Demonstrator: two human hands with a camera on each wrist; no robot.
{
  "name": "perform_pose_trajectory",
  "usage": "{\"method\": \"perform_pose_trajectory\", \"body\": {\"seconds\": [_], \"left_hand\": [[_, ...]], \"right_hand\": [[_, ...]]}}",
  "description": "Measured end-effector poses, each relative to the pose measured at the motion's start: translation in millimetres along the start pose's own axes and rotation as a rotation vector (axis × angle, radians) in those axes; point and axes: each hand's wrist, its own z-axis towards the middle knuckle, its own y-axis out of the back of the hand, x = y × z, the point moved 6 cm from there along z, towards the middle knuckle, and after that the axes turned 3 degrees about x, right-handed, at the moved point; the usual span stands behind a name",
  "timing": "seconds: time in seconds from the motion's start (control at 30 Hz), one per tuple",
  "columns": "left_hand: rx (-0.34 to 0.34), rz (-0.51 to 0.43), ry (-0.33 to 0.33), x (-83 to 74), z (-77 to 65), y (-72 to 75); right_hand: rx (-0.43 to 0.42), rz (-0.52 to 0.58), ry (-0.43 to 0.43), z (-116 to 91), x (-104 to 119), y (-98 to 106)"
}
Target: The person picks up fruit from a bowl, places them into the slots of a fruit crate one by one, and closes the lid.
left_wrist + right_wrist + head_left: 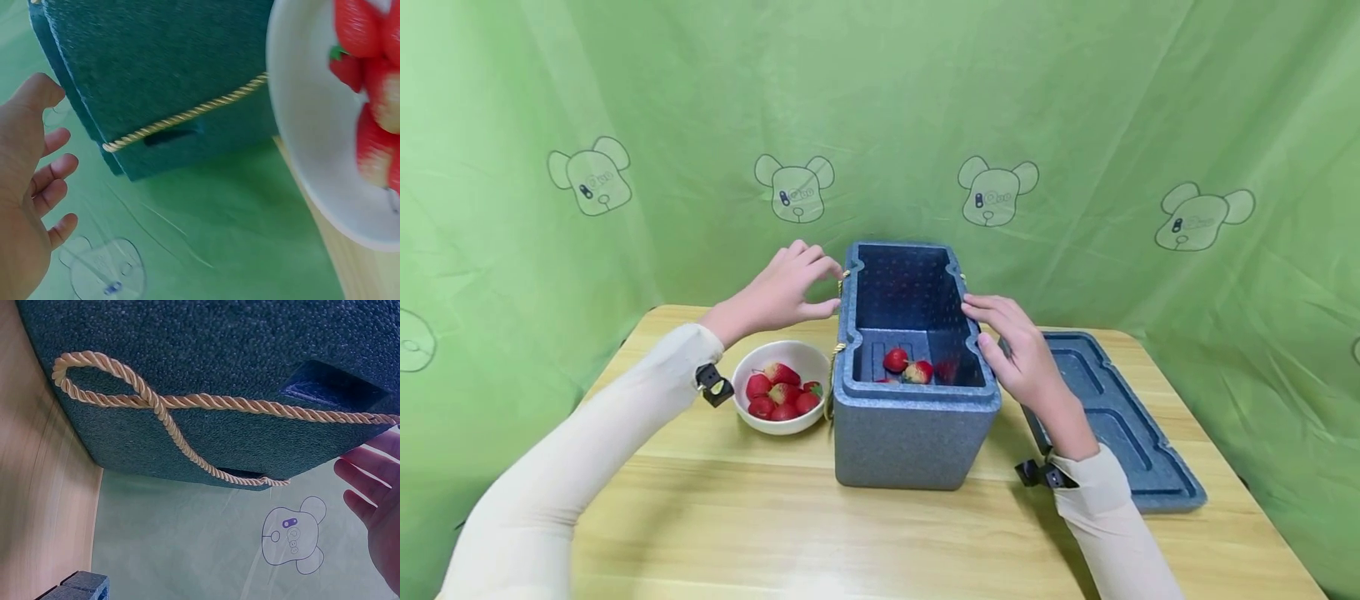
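Note:
A speckled blue-grey foam box, without its lid, stands on the table, with a few strawberries at the near end of its floor. My left hand is at the box's left rim, thumb and fingers spread apart and nothing between them. On the opposite rim, the fingertips of my right hand touch the edge, its fingers nearly straight. A twisted gold rope runs along the right side and loops near the bottom; another gold rope crosses the left side.
Left of the box, a white bowl holds several strawberries. The box lid lies on the table to the right, under my right forearm in the head view. Behind the wooden table hangs a green curtain with bear-head prints.

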Motion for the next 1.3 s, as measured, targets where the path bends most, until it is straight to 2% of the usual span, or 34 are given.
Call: {"method": "perform_pose_trajectory", "body": {"seconds": [0.23, 0.43, 0.6, 0.7, 0.83, 1.13, 1.3], "left_hand": [[0.016, 0.006, 0.023, 19.6, -26.9, -17.0], [0.091, 0.024, 0.047, 34.4, -48.6, -37.4], [0.143, 0.023, 0.082, 43.8, -60.3, -48.5], [0.197, 0.027, 0.085, 45.9, -66.3, -55.8], [0.266, 0.037, 0.081, 47.2, -69.9, -64.8], [0.369, 0.081, 0.082, 48.5, -75.6, -81.5], [0.391, 0.116, 0.065, 50.1, -76.3, -84.8]], "right_hand": [[-0.003, 0.005, 0.005, -0.5, -0.4, 0.0], [-0.005, 0.006, 0.006, -0.2, 0.0, 0.3], [-0.005, 0.007, 0.006, 0.1, 0.0, 0.5], [-0.004, -0.002, 0.004, -1.6, 0.4, 0.0], [-0.002, -0.008, 0.008, -2.0, 0.6, 0.2], [0.007, -0.005, 0.016, -3.7, 1.2, -1.5], [-0.001, -0.012, 0.015, -2.4, 0.5, -0.3]]}}
